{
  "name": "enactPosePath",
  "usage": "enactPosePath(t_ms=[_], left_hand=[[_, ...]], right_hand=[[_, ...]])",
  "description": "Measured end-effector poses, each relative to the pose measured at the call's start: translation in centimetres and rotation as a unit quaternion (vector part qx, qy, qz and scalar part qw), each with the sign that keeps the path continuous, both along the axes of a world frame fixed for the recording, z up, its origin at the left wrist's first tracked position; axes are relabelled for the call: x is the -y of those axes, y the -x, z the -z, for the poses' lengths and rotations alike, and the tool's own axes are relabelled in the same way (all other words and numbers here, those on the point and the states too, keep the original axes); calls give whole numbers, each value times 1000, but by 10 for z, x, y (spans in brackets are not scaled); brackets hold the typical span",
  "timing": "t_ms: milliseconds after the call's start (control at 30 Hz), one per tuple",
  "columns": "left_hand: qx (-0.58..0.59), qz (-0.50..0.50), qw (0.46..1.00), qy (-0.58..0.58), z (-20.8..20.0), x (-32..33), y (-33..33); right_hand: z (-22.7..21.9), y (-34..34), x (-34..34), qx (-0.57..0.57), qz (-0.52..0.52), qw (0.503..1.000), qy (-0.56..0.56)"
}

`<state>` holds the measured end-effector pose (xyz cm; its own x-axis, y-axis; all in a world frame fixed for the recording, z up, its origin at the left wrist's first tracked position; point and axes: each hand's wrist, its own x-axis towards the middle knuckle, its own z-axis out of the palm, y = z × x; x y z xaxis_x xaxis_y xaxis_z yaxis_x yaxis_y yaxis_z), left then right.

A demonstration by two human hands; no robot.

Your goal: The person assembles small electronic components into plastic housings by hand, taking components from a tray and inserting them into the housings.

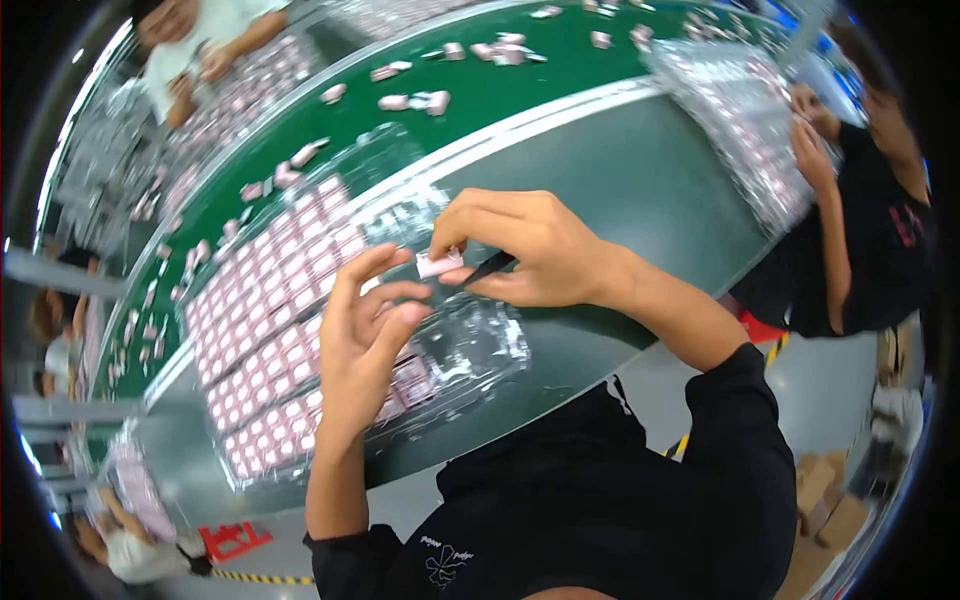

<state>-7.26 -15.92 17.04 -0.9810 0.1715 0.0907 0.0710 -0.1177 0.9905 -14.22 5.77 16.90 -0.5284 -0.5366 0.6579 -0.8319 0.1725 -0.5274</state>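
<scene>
A small pink-and-white block (438,264) is pinched in the fingertips of my right hand (535,245). A thin black pointed tool (490,266) also lies in that hand, between thumb and fingers; its kind cannot be made out. My left hand (365,345) is just left of the block, fingers curved and apart, with nothing seen in it. Beneath both hands a clear plastic tray (485,345) rests on the grey-green worktop, tilted across it. Rows of similar pink pieces (265,320) fill its left part, while its right-hand pockets hold none. My left hand hides some of the rows.
A curved green conveyor belt (365,105) runs beyond the worktop (590,150), with loose pink pieces scattered on it. Another filled clear tray (735,125) stands at the right, by a person in black (860,220). Across the belt a person in white (215,45) handles pieces.
</scene>
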Motion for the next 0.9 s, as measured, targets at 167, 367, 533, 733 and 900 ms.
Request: enactPosePath(t_ms=[167,367,533,733,900], left_hand=[[-6,-23,998,-53,6,10,6],[-31,-87,994,-50,3,13,6],[-12,-85,994,-61,2,9,11],[47,-72,994,-73,4,8,11],[75,-81,992,-65,5,7,11]], right_hand=[[2,12,32,-89,-44,994,38],[-3,15,10,208,-3,978,-28],[13,23,5,280,-65,957,47],[5,3,12,242,-44,969,6],[9,5,14,57,10,998,-23]])
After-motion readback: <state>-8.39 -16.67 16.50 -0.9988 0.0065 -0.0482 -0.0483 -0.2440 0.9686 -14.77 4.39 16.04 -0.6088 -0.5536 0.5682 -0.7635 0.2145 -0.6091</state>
